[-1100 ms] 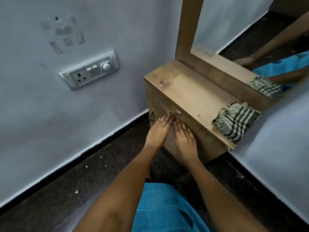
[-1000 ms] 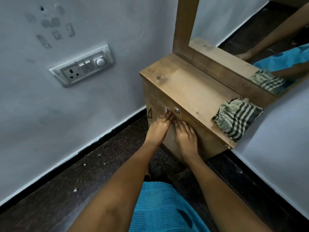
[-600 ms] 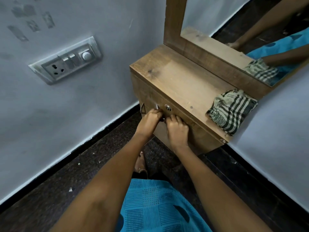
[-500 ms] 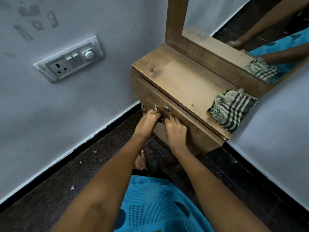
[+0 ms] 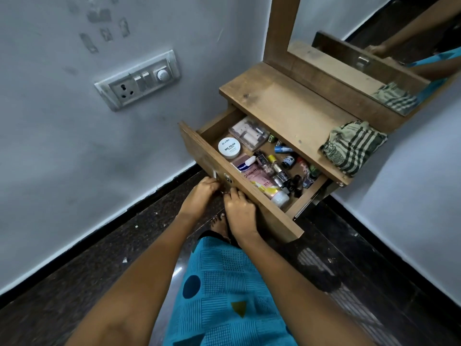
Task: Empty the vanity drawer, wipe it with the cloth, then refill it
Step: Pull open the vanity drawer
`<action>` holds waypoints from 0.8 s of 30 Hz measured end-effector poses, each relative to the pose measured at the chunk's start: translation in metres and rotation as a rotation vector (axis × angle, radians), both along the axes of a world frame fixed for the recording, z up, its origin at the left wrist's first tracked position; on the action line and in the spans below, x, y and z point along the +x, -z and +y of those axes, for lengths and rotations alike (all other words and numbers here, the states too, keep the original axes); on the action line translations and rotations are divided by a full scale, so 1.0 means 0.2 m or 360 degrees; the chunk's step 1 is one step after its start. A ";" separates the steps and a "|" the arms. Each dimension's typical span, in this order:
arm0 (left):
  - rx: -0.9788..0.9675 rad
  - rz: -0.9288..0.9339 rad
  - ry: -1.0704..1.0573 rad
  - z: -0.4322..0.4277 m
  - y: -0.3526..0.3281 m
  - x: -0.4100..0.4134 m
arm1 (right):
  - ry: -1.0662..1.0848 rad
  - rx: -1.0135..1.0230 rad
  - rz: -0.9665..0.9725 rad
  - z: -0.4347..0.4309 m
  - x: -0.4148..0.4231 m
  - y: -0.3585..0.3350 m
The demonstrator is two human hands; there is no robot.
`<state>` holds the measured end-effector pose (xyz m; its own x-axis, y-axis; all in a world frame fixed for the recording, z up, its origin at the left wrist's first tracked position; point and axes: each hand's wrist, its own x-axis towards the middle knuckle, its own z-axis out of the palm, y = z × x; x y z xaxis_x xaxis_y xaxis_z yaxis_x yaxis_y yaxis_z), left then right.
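The wooden vanity drawer (image 5: 199, 151) stands pulled far out of the vanity (image 5: 287, 106). Inside lie a white round nail polish remover tub (image 5: 229, 147), a clear plastic box (image 5: 249, 133), a pink tube (image 5: 262, 181) and several small bottles (image 5: 287, 168). My left hand (image 5: 199, 193) and my right hand (image 5: 239, 208) both grip the handle on the drawer front, just below its lock; the handle itself is hidden by my fingers. A green striped cloth (image 5: 351, 146) lies crumpled on the right end of the vanity top.
A mirror (image 5: 374, 46) in a wooden frame rises behind the vanity top. White walls close in on the left and right, with a switch and socket plate (image 5: 138, 79) on the left one. The dark floor (image 5: 74, 258) lies below, and my foot shows under the drawer.
The drawer was shut with both hands flat on its front. My fingers curled on the handle and pulled it out towards me, and its contents are in sight.
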<state>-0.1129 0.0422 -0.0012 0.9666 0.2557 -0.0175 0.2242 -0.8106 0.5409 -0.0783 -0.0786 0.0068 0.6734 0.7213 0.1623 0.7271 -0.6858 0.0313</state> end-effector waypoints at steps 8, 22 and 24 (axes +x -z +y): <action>0.0014 -0.0033 -0.0032 0.03 0.01 -0.27 | -0.0082 -0.0075 0.0100 0.03 -0.24 0.00; -0.0083 -0.0087 -0.0138 0.02 0.01 -0.48 | -0.0153 -0.0138 0.0197 0.06 -0.43 -0.05; -0.0077 -0.0070 -0.0146 0.02 0.00 -0.48 | -0.0146 -0.0169 0.0240 0.06 -0.43 -0.06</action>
<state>-0.2091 0.0456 -0.0019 0.9393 0.3431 0.0100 0.2715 -0.7604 0.5900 -0.1639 -0.0665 0.0195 0.6148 0.7885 -0.0156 0.7884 -0.6150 -0.0144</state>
